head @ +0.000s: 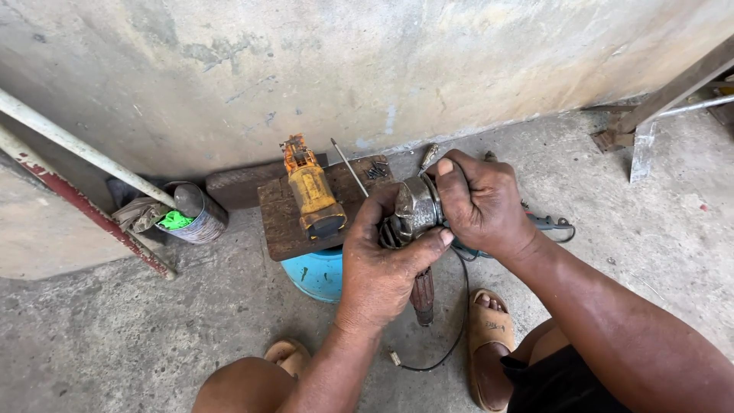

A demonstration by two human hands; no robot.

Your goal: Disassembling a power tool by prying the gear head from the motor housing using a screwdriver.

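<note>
Your two hands close around a grey metal power-tool head [415, 208]: your left hand [382, 268] grips it from below with the thumb across its side, and your right hand [478, 200] clamps over its top. You hold it above the concrete floor [153, 336], just off the right edge of the wooden board [279, 222] that rests on a blue drum [317, 274]. A yellow tool body [312, 195] lies along the board's middle, a thin metal rod [348, 166] and dark screws [375, 170] sit near its far right corner (a black cord [447, 344] trails down by your sandal). It looks like dismantling or refitting work; a steady twist with a firm counter-hold seems called for.
</note>
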